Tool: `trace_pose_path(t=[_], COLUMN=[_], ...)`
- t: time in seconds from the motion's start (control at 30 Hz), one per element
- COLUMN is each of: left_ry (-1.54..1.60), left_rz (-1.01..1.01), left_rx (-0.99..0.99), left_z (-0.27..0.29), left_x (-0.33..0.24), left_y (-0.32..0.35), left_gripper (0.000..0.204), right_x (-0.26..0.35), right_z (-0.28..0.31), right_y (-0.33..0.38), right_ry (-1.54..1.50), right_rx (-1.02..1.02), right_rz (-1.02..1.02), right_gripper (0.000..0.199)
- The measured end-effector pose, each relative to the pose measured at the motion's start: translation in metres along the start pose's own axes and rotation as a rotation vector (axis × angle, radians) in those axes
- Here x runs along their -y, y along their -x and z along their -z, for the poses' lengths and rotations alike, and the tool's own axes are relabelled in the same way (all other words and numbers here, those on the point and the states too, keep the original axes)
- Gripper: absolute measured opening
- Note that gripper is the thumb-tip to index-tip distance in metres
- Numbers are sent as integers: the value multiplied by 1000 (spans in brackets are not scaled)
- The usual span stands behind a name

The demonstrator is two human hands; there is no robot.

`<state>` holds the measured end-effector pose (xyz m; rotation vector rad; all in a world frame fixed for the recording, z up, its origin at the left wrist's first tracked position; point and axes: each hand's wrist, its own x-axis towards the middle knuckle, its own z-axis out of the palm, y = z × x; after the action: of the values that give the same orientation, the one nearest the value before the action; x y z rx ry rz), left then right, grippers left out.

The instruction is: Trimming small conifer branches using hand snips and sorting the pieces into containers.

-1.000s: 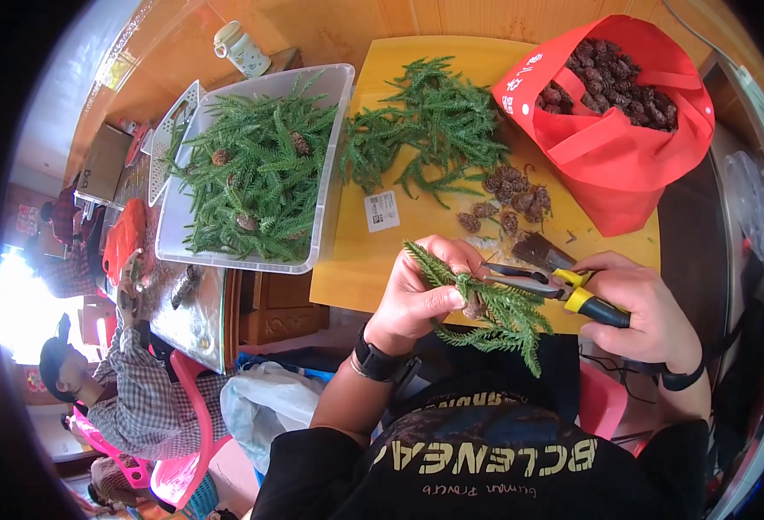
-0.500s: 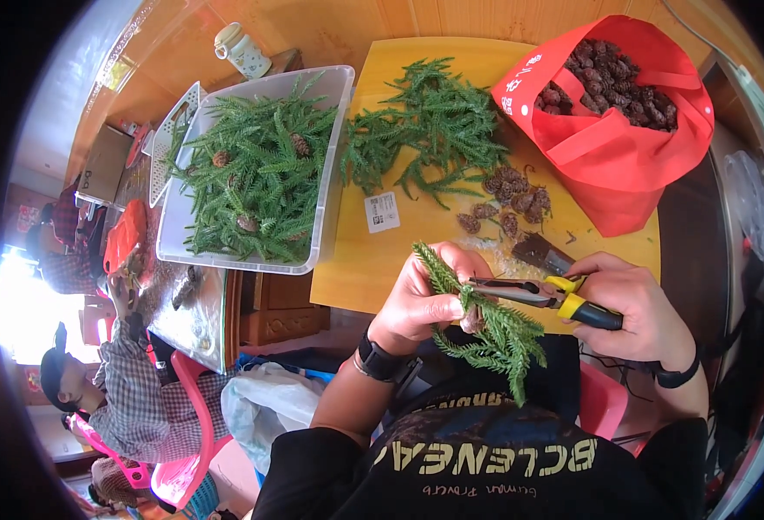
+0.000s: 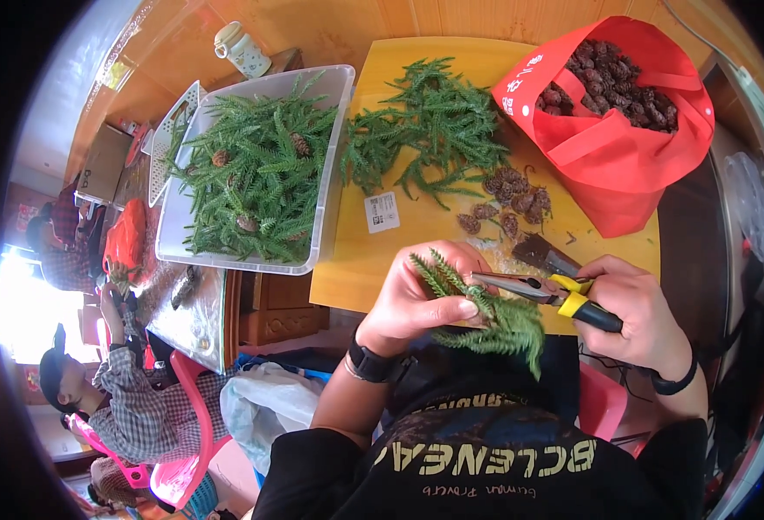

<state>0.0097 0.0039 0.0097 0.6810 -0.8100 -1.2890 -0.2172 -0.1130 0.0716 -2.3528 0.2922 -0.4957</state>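
Note:
My left hand (image 3: pixel 430 293) pinches a green pine sprig (image 3: pixel 499 325) above the near edge of the table, with its needles fanning toward my body. In my right hand (image 3: pixel 633 303) are long-nose pliers (image 3: pixel 564 297) with yellow and black handles. Their jaw tips reach the sprig beside my left fingers; a thin dark wire end shows there, though I cannot tell if the jaws grip it. Just beyond lie several loose pine cones (image 3: pixel 508 186) and a dark flat brush-like piece (image 3: pixel 542 253). More green sprigs (image 3: pixel 438 121) are heaped on the far part of the table.
A clear plastic bin (image 3: pixel 317 217) of sprigs with some cones stands at the left. A red bag (image 3: pixel 607 186) full of pine cones sits at the far right of the yellow table (image 3: pixel 356 277). A white label (image 3: pixel 382 212) lies between. At far left, another person (image 3: pixel 139 390) works at a table.
The sprig has turned in my left hand; the cone visible on it before is now hidden. The pliers have shifted slightly. The person at left has moved their hands.

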Motion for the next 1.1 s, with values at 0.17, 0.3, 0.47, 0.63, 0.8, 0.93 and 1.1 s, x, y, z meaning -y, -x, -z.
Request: trace_pose_path(t=[0.17,0.3,0.47,0.63,0.8,0.93,1.1], left_ry=[-947,-1104,-664,-822,-499,-297,8], left_rz=[-378,-450,-192,-289,-186,-123,-32], left_rx=[-42,-90,-106,-107,2,14,-64], left_z=[-12,-18,-12,-14,-10,-10,-16], left_x=[-23,-21,-15,-12,-13,-9,-5], left_y=[-7,-3,-3,-4,0,2,4], left_gripper=[23,37,43,32,21,17,30], right_x=[5,11,14,13,9,5,-3], right_z=[-5,-4,-5,-1,14,19,18], right_y=[4,3,2,3,1,3,6], right_ry=[143,142,106,1,-106,-108,-116], right_rx=[-90,-87,-70,-16,104,195,217], right_rz=[-130,-154,-171,-207,-191,-225,-236], right_gripper=[21,21,21,20,21,29,35])
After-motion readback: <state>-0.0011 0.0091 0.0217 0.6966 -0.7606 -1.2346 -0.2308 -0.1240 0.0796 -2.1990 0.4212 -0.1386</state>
